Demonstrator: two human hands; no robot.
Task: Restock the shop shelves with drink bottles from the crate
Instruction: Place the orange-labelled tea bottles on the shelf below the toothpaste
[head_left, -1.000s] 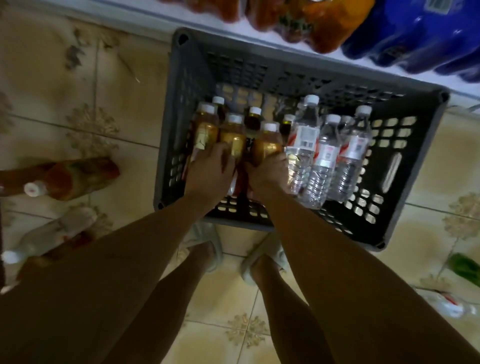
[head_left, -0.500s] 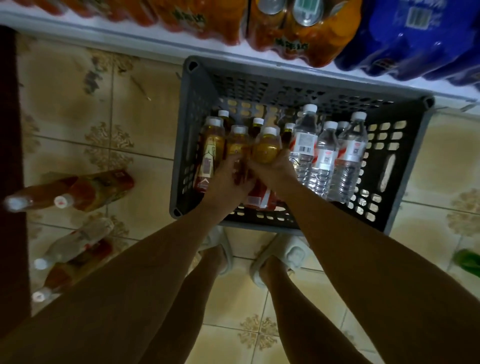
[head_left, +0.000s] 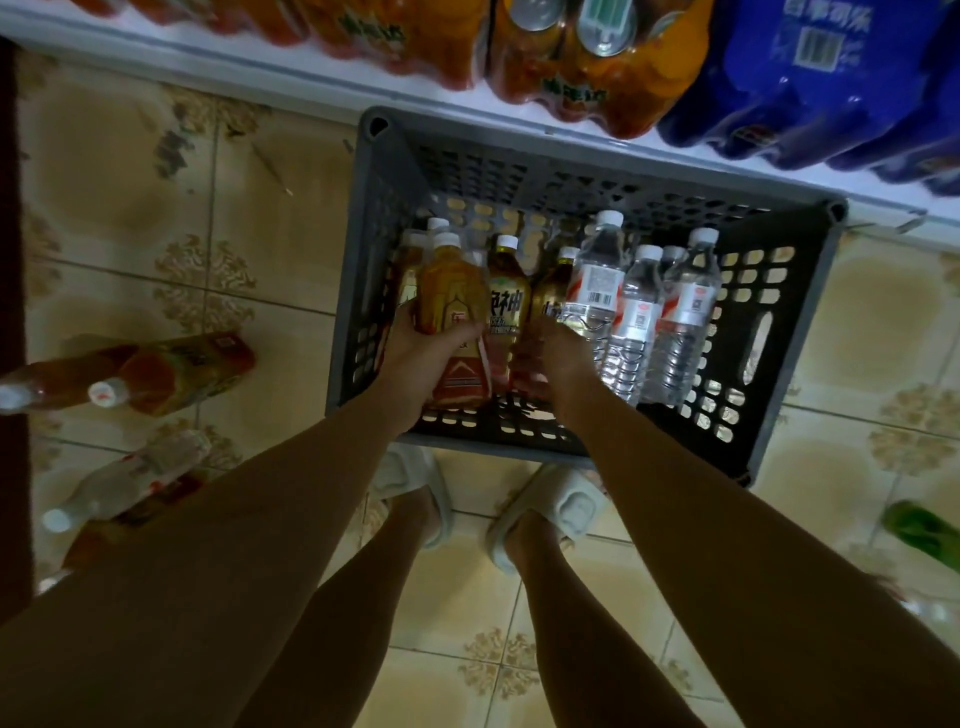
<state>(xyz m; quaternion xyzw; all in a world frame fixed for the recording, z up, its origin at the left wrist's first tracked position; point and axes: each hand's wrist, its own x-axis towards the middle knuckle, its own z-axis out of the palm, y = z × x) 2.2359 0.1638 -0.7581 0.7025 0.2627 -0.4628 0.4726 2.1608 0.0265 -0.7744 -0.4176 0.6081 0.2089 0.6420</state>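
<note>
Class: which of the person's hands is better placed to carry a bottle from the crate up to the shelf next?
Left. The left hand already grips an amber tea bottle above the crate; what the right hand holds is unclear.

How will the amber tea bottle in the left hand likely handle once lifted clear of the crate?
The amber tea bottle looks full, so probably heavy for its size. Its glossy plastic label may be slippery, though the left hand wraps its middle. Capped, it probably won't spill.

Grey slatted crate (head_left: 779, 415) on the floor holds upright amber tea bottles (head_left: 506, 291) and clear water bottles (head_left: 636, 312).
</note>
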